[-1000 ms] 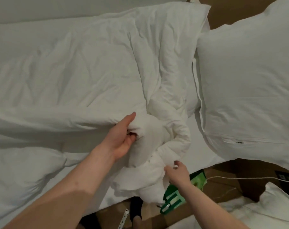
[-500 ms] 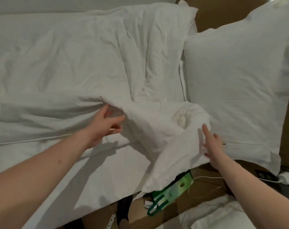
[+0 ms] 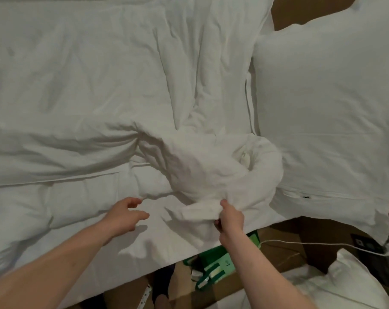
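Note:
A white duvet [image 3: 95, 85] covers most of the bed, with a bunched, twisted corner [image 3: 222, 166] near the bed's right edge. My right hand [image 3: 230, 217] grips the lower fold of that bunched corner, thumb on top and fingers curled underneath. My left hand [image 3: 124, 216] hovers just above the flat sheet to the left of the bunch, fingers loosely spread and holding nothing. A large white pillow [image 3: 327, 121] lies against the bunched corner on the right.
Below the bed edge sits a green package [image 3: 215, 266] on brown floor. A white cable [image 3: 318, 245] runs right toward a plug. Another white pillow [image 3: 353, 284] lies at lower right. A dark foot [image 3: 162, 293] shows at the bottom.
My left hand let go of the duvet fold and drew back toward me. My right hand moved left from beside the pillow and took hold of the bunched corner's lower edge.

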A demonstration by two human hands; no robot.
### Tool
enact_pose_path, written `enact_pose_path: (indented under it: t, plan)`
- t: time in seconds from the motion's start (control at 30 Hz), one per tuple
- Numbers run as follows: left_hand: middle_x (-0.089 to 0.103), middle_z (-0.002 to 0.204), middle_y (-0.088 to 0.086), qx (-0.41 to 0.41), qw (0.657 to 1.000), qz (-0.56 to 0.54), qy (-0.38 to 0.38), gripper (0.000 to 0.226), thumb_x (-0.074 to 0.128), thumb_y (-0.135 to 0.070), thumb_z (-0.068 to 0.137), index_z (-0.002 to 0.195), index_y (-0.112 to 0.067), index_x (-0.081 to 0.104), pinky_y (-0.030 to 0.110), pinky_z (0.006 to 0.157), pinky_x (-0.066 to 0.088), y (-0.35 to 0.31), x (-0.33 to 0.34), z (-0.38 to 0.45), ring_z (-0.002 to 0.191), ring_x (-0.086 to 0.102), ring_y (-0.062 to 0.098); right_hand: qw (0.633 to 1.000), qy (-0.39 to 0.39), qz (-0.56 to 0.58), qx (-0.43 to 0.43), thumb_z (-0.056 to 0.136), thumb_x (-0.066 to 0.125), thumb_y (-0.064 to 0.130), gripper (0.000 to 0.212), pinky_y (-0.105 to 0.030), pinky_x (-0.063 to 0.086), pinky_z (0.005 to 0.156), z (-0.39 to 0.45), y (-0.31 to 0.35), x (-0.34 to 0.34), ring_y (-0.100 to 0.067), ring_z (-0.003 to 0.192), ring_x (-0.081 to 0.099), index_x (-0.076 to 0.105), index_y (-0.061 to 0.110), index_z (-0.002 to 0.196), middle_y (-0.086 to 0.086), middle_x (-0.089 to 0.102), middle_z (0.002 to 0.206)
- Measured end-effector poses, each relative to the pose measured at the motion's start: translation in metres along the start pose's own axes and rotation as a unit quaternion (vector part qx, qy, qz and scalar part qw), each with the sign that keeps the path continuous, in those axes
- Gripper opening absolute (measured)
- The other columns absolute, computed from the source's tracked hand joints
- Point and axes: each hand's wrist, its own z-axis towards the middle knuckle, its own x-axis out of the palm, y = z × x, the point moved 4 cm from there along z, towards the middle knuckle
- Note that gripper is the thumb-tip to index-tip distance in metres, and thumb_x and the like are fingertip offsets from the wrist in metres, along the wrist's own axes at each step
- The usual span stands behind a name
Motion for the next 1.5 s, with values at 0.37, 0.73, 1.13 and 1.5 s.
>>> enact_pose_path:
  t: [0.37, 0.73, 1.13, 1.5]
  plan:
    - [0.064, 0.133, 0.025, -0.106, 0.824, -0.473, 0.293, 0.114, 0.067, -0.09, 0.061, 0.135, -0.004, 0.053, 0.06, 0.107, 0.046, -0.143, 0.019, -0.087, 0.121, 0.063, 0.044, 0.904, 0.342, 0.235, -0.103, 0.105, 0.049, 0.014, 0.019, -0.018, 0.052, 0.054, -0.157, 0.208, 0.066, -0.008, 0.062, 0.068, 0.068, 0.012, 0.104, 0.0, 0.074, 0.081]
    - [0.067, 0.06, 0.001, 0.033, 0.981, -0.19, 0.036, 0.021, 0.052, -0.021, 0.1, 0.087, -0.007, 0.062, 0.026, 0.048, 0.048, -0.199, 0.023, -0.05, 0.047, 0.061, 0.017, 0.932, 0.305, 0.189, -0.057, 0.103, 0.056, 0.019, 0.017, -0.017, 0.05, 0.046, -0.129, 0.184, 0.051, -0.007, 0.059, 0.064, 0.07, 0.012, 0.11, -0.001, 0.074, 0.085]
    - [0.057, 0.128, 0.01, 0.428, 0.873, -0.024, -0.233, 0.064, 0.049, -0.028, 0.079, 0.14, -0.022, 0.033, 0.034, 0.091, 0.058, -0.596, -0.175, -0.153, 0.107, 0.065, 0.031, 0.902, 0.197, 0.155, -0.352, 0.097, 0.06, 0.051, 0.063, -0.032, 0.062, 0.064, -0.205, 0.499, 0.17, -0.022, 0.101, 0.066, 0.045, 0.02, 0.15, 0.002, 0.058, 0.133]
    - [0.062, 0.134, 0.003, 0.064, 0.983, 0.118, -0.122, 0.05, 0.074, -0.031, 0.087, 0.134, -0.018, 0.061, 0.034, 0.1, 0.05, -0.172, -0.138, 0.002, 0.116, 0.062, 0.023, 0.922, 0.111, -0.279, -0.243, 0.094, 0.069, 0.034, 0.074, -0.038, 0.039, 0.112, -0.035, 0.174, 0.16, -0.03, 0.14, 0.047, 0.033, 0.015, 0.156, -0.009, 0.039, 0.159]
